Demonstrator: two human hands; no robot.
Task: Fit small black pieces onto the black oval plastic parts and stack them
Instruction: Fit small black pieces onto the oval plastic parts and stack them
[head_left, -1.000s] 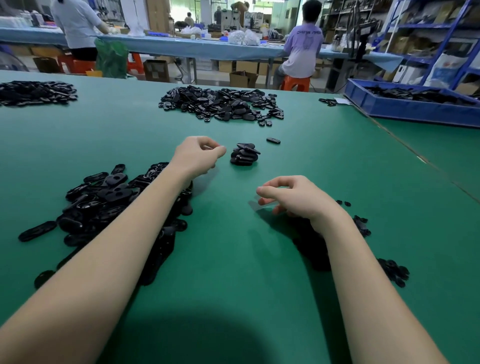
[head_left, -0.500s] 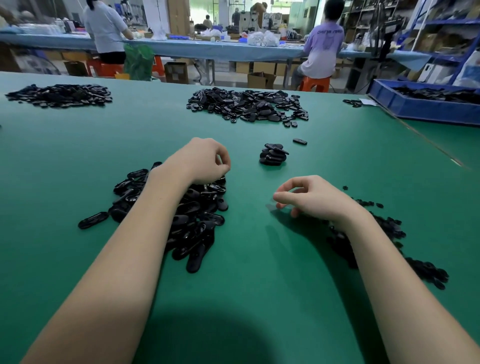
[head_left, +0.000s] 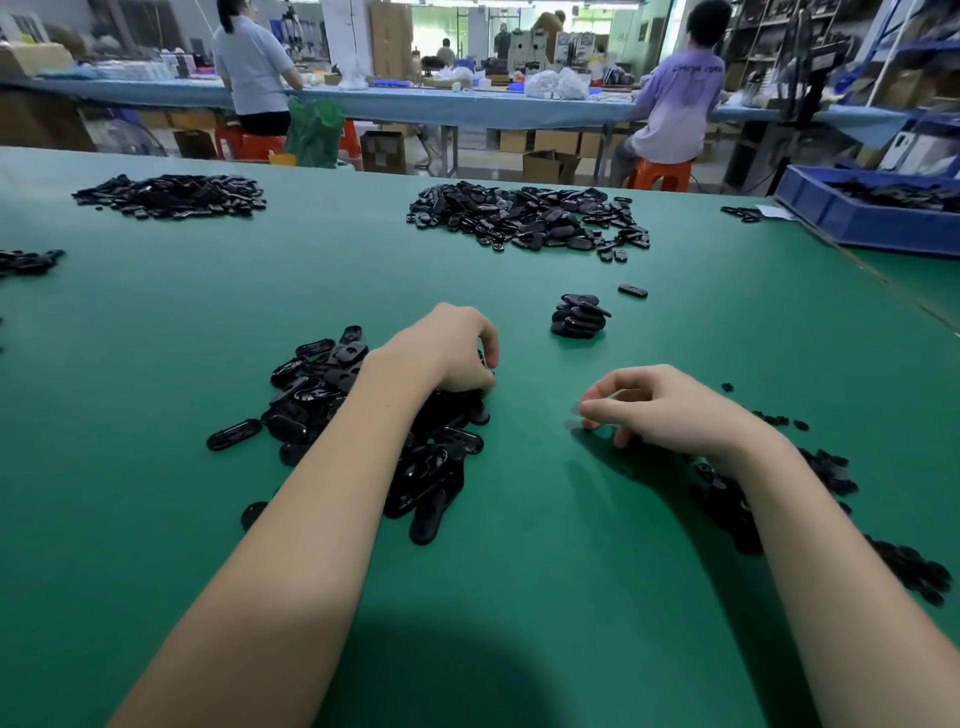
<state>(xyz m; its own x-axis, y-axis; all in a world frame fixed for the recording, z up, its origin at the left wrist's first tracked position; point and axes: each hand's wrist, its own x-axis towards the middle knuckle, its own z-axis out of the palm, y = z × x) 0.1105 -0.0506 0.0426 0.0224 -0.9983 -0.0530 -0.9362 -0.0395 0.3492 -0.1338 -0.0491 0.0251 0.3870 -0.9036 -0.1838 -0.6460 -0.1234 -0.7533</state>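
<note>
I look down over two bare forearms onto a green table (head_left: 156, 322). My left hand (head_left: 447, 348) rests on top of the near pile of black oval parts (head_left: 363, 426), fingers curled down into it; whether they have hold of a part I cannot tell, since the fingertips are hidden among the pieces. I judge it is there to pick the next oval.

My right hand (head_left: 654, 405) hovers just above the table, thumb and forefinger drawn close as if pinching something tiny; the tips are blurred, so I cannot tell if a small piece sits between them. Behind its wrist lies the scatter of small black pieces (head_left: 826, 467), near enough to feed that hand.

Between and beyond the hands stands the short stack of finished ovals (head_left: 579, 316), well apart from both piles, probably to keep done work separate. Its ovals lie flat, long axes running roughly left to right, slightly fanned. In the near pile the ovals point every way; one loose oval (head_left: 235, 434) at its left edge lies flat, its long axis near left-right.
</note>
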